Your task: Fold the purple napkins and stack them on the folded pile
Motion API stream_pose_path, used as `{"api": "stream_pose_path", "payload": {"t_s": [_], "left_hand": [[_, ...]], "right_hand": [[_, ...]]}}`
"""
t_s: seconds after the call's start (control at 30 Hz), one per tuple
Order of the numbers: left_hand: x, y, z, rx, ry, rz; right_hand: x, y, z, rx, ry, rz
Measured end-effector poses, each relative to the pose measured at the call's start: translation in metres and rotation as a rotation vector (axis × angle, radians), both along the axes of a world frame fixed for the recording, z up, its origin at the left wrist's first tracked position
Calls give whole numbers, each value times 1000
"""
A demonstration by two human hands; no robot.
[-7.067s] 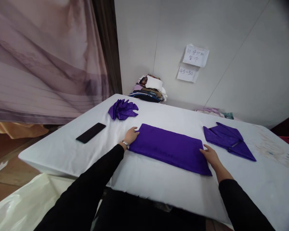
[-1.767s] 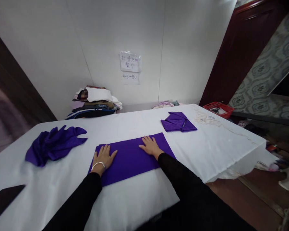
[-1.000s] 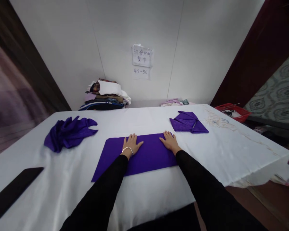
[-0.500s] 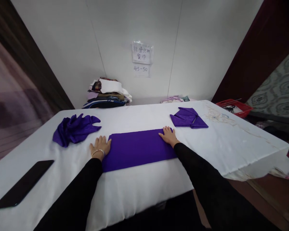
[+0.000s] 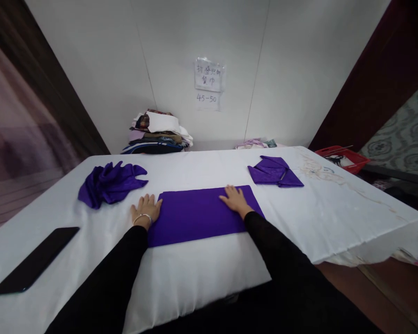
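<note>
A purple cloth napkin (image 5: 198, 220), folded into a flat rectangle, lies in front of me on the white-covered table (image 5: 202, 269). My left hand (image 5: 145, 211) rests flat at its left edge, fingers spread, with a bracelet on the wrist. Palm down, my right hand (image 5: 235, 199) lies on the napkin's right part, its fingers apart. Neither hand grips the cloth. Farther left is a crumpled or loosely shaped purple napkin (image 5: 111, 183). Beyond my right hand lies another purple napkin (image 5: 275, 170), folded into a pointed shape.
A dark flat tablet-like slab (image 5: 35, 260) lies at the table's left front. Behind the table are a stack of folded clothes (image 5: 160, 132) and a smaller cloth pile (image 5: 256, 143). A red basket (image 5: 355, 160) stands beyond the right side. Handwritten signs (image 5: 209, 76) hang on the wall.
My right hand has slid left from the napkin's right edge onto its surface. My left hand stays at the left edge. The view has shifted slightly.
</note>
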State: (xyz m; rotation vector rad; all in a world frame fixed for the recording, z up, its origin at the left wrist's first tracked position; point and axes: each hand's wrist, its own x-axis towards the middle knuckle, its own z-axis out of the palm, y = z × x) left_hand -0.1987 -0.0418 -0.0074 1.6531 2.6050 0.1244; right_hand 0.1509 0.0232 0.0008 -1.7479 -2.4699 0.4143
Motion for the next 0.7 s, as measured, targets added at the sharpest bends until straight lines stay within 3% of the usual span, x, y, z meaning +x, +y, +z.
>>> {"api": "stream_pose_path", "payload": {"t_s": [0.07, 0.17, 0.27, 0.37, 0.53, 0.63, 0.7], "left_hand": [[-1, 1, 0, -4, -7, 4], [-3, 2, 2, -19, -29, 7], [4, 1, 8, -29, -65, 30], [37, -2, 13, 27, -57, 36], [132, -3, 5, 61, -134, -507], [155, -2, -1, 58, -163, -581], [142, -3, -2, 70, -168, -557]], "right_hand": [[41, 11, -1, -1, -64, -172], [74, 17, -7, 8, -131, -251], [81, 16, -17, 29, -169, -253], [81, 17, -24, 53, -189, -246], [85, 22, -31, 86, -203, -230], [87, 23, -32, 93, -215, -218], [88, 24, -33, 89, -219, -216]]}}
